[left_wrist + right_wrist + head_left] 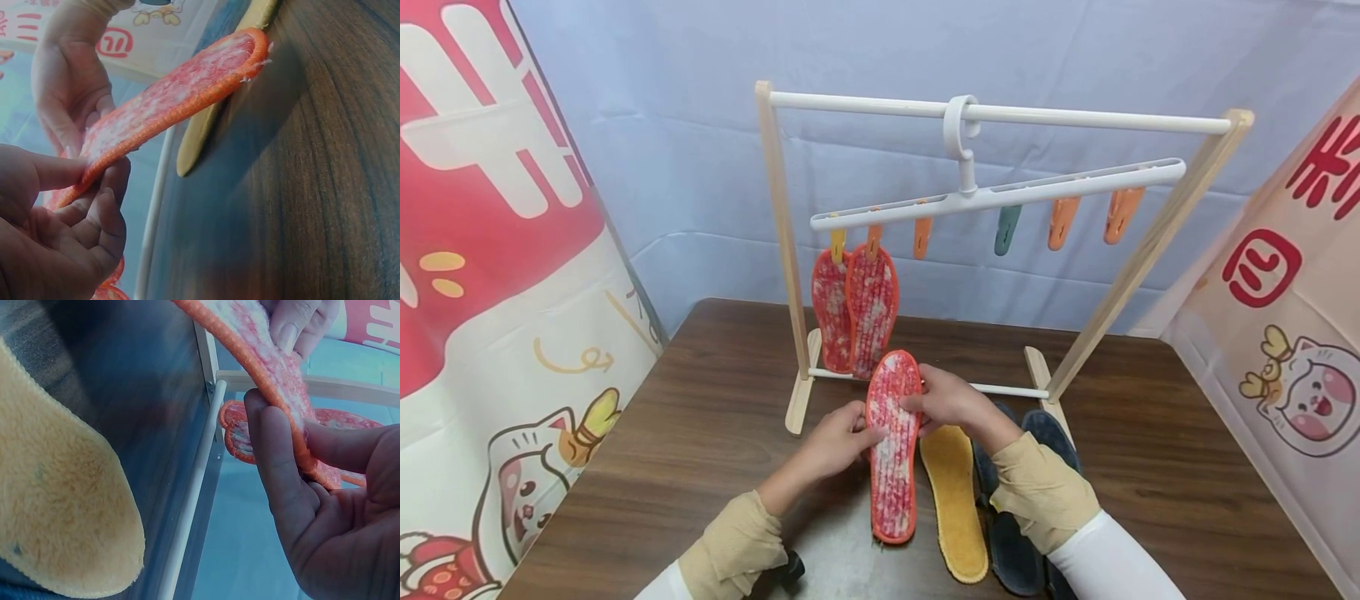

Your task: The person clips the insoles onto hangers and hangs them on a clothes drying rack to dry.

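Observation:
A red-and-white insole [893,467] with an orange edge is held up over the table between both hands. My left hand [835,442] pinches its left edge, thumb on the upper face and fingers beneath. Higher up on the opposite edge, my right hand [955,398] pinches it the same way, as the right wrist view also shows. Two similar insoles [872,312] hang behind from a white hanger [1000,197], one under a yellow clip [838,247] and one under an orange clip [874,242].
A yellow fleecy insole [955,508] lies right of the held one, with dark insoles [1017,554] beside it, partly behind the right forearm. Further clips, orange and a green one [1007,230], hang along the hanger. It tilts on a wooden rack [778,217] standing on the brown table [715,375].

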`<state>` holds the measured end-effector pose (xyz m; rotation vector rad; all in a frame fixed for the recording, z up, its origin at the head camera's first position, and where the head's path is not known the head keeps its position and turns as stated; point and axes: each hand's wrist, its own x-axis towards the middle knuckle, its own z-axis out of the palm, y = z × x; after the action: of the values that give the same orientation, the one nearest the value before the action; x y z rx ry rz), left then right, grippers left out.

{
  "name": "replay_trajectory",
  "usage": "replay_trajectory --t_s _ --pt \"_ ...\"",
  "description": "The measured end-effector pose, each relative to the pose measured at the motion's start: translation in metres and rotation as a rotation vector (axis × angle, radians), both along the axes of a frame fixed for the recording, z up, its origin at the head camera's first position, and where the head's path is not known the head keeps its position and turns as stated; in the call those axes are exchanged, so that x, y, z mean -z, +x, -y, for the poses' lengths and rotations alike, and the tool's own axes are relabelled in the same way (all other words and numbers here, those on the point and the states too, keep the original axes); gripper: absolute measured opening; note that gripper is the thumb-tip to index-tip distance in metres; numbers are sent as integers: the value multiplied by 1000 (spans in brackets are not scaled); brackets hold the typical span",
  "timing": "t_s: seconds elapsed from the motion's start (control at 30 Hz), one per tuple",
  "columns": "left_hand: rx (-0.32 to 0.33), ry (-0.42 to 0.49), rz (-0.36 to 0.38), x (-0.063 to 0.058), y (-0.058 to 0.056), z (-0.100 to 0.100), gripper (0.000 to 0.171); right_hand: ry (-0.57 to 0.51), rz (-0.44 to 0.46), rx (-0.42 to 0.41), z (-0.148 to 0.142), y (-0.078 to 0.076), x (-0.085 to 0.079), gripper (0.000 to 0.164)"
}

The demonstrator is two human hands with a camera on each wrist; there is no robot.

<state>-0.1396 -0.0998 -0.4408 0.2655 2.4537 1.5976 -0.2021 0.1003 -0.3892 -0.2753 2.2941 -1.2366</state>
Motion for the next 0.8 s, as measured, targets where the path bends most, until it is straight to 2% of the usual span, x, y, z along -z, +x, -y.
replay_trajectory --t_s 0.8 --pt "2 -14 -2 -6 -4 -1 25 -24 -20 0 -3 -1 -9 43"
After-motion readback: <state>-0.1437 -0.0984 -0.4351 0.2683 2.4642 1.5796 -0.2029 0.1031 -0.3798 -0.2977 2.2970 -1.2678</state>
